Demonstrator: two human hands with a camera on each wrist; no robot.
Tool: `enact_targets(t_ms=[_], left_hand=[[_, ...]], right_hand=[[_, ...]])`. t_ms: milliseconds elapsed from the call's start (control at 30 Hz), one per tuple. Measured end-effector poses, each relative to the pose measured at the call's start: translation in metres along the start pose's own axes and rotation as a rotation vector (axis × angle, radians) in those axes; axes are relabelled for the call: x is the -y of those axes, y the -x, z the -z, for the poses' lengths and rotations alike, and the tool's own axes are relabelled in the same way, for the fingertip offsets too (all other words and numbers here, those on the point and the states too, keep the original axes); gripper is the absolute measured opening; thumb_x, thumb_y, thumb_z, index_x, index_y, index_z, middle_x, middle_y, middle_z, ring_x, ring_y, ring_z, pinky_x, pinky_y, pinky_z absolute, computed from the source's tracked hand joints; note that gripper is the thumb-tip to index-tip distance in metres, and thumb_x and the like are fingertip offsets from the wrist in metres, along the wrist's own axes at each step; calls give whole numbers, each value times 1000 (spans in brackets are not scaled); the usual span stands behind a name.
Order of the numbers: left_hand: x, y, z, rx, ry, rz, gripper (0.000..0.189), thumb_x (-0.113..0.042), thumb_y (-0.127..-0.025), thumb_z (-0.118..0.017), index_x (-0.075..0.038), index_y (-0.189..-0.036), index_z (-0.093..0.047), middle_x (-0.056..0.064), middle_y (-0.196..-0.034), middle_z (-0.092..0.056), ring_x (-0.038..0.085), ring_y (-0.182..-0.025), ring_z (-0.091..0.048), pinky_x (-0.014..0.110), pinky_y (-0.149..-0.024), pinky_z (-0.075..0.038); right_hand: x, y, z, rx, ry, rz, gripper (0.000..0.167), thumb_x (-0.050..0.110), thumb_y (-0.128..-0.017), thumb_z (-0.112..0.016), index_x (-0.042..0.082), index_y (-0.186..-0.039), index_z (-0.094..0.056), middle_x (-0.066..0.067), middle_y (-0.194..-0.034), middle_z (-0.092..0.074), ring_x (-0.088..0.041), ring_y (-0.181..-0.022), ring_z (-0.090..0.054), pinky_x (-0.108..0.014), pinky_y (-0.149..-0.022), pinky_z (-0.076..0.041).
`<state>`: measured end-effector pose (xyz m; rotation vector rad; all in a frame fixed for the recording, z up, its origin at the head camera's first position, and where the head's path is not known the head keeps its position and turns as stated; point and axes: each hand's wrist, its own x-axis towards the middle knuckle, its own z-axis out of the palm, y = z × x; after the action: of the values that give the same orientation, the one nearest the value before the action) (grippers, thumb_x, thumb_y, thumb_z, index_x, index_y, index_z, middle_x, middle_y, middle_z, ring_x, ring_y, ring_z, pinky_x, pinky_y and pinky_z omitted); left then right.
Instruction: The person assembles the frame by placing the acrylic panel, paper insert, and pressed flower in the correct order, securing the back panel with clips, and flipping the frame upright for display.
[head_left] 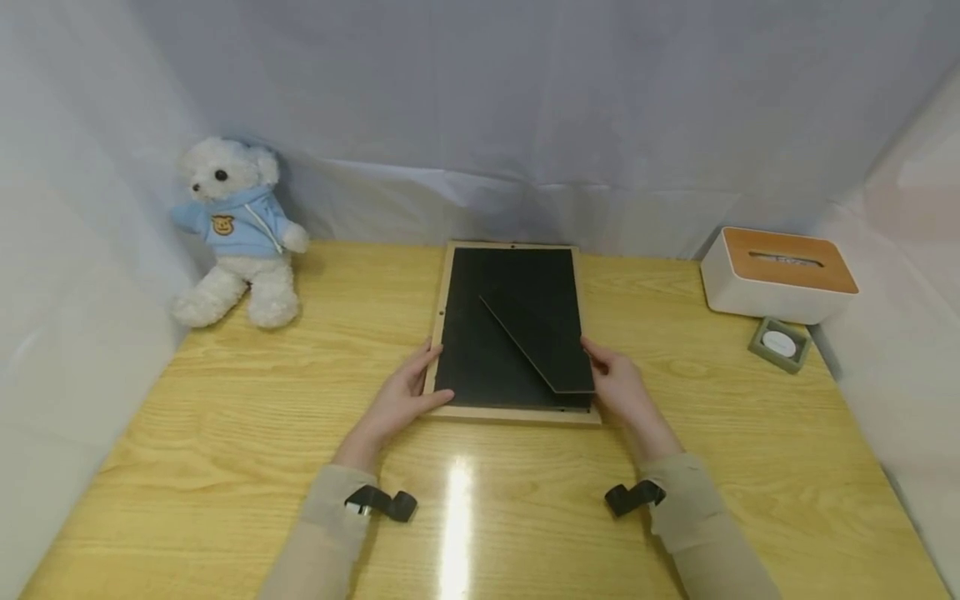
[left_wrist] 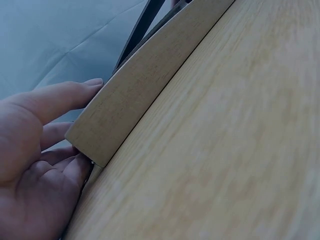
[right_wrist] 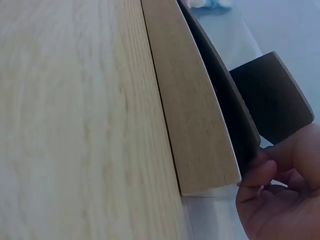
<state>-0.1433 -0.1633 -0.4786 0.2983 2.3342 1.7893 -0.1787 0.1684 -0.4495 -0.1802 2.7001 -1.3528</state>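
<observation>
A picture frame point(head_left: 510, 414) with a pale wooden rim lies face down on the table. Its black backing board point(head_left: 476, 358) carries a hinged stand leg point(head_left: 551, 354), which juts up at an angle. At the frame's near left corner, my left hand point(head_left: 397, 393) grips the rim, thumb on top and fingers along the side. My right hand point(head_left: 621, 385) pinches the backing board near its right corner. In the right wrist view, the board's edge point(right_wrist: 232, 95) stands raised above the wooden rim, with a dark gap under it. The frame's front is hidden.
A white teddy bear point(head_left: 251, 221) in a blue hoodie sits at the back left. Back right stands a tissue box point(head_left: 757, 293) with an orange-brown top, and a small green square dish point(head_left: 798, 354) in front of it. White cloth hangs behind the table point(head_left: 225, 442).
</observation>
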Motion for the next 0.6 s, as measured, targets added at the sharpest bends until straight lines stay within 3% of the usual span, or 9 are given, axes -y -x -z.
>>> enact_targets(t_ms=[133, 233, 333, 433, 533, 600], left_hand=[[1, 1, 1, -17, -8, 3, 78, -17, -86, -73, -8, -150, -28, 7, -159, -5, 21, -144, -8, 30, -114, -17], [1, 1, 1, -28, -14, 10, 78, -17, -86, -72, -9, -150, -28, 6, -159, -5, 20, -144, -8, 31, -114, -17], [0, 0, 2, -25, -16, 14, 78, -14, -87, -72, -8, -150, -27, 7, -159, -4, 21, -144, -6, 31, -114, -16], [-5, 1, 1, -14, -8, 22, 77, -9, -87, -70, -4, -150, -25, 10, -159, -3, 24, -144, -5, 34, -114, -16], [-16, 3, 0, -6, 2, 32, 76, -6, -88, -69, -1, -149, -24, 14, -159, -3, 26, -144, -5, 35, -114, -16], [-25, 6, -2, -1, -4, 35, 75, -5, -88, -68, 2, -149, -25, 16, -158, -3, 27, -144, -6, 36, -114, -16]], right_hand=[[-1, -2, 2, 53, 39, 52, 43, 1, -96, -47, -1, -139, -44, -25, -135, -47, -39, -120, -49, -46, -98, -43], [-4, -5, 4, 106, 56, 99, 43, -1, -96, -46, -3, -139, -42, -26, -137, -45, -32, -85, -60, -35, -72, -51], [-7, -7, 6, 163, 54, 105, 43, -1, -97, -44, -3, -140, -40, -27, -136, -46, -18, -53, -41, -27, -50, -39], [-8, -8, 8, 200, 59, 90, 44, 2, -98, -42, -2, -141, -39, -29, -124, -55, -11, -46, -33, -24, -45, -36], [-9, -9, 10, 196, 95, 84, 44, 6, -97, -45, 0, -140, -42, -26, -102, -62, -10, -45, -33, -24, -45, -35], [-10, -10, 12, 175, 136, 105, 43, 6, -96, -48, -1, -138, -46, -24, -95, -63, -12, -50, -37, -25, -47, -37]])
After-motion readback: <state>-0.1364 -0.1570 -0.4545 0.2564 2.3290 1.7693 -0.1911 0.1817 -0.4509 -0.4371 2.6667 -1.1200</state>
